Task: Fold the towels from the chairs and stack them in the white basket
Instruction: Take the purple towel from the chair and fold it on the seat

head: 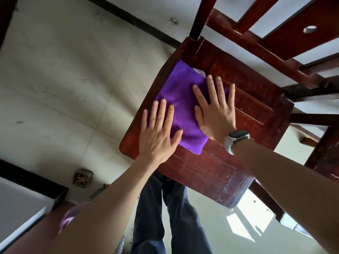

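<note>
Both of my hands lie flat on the purple towel [185, 107], which sits folded into a rectangle on the seat of a dark red wooden chair [244, 99], close to the seat's left edge and reaching up toward the back corner post. My left hand [157, 132] presses on the near left part of the cloth with fingers straight and slightly spread, the thumb stretched out to the right across the fabric, and its outer fingers lie over the towel's left border, near the edge of the seat. My right hand [214, 110] is spread wide as well, palm down, covering the right side of the towel, with its fingertips reaching near the far edge of the cloth and the little finger lying on the bare wood just beside the towel. Neither hand curls round anything; both simply press the cloth flat. On my right wrist I wear a watch [236, 139] with a white strap and a dark face. A small white tag [200, 71] peeks out at the towel's far corner. Below the seat I see my legs in dark blue trousers [165, 217] standing on the pale tiled floor [64, 79]. I cannot see the white basket in this view
</note>
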A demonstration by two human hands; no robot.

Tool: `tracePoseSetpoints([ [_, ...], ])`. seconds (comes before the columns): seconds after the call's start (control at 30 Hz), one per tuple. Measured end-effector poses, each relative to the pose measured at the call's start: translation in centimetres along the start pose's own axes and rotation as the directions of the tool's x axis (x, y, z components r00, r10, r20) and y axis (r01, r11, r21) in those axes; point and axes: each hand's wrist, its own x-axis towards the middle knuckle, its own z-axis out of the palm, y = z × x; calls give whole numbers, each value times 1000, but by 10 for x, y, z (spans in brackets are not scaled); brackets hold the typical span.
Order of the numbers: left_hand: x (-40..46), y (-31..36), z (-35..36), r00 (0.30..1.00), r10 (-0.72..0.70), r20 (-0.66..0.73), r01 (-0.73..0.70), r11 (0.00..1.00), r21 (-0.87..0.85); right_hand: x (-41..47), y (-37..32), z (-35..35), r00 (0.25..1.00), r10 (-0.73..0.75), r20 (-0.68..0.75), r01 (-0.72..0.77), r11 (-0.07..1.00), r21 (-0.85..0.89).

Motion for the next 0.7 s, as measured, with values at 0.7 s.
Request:
tracePoseSetpoints([
  [0.7, 75, -15, -40, 973, -212, 87, 228, 917, -327, -25, -32, -25, 420, 636, 647, -730, -187, 658],
])
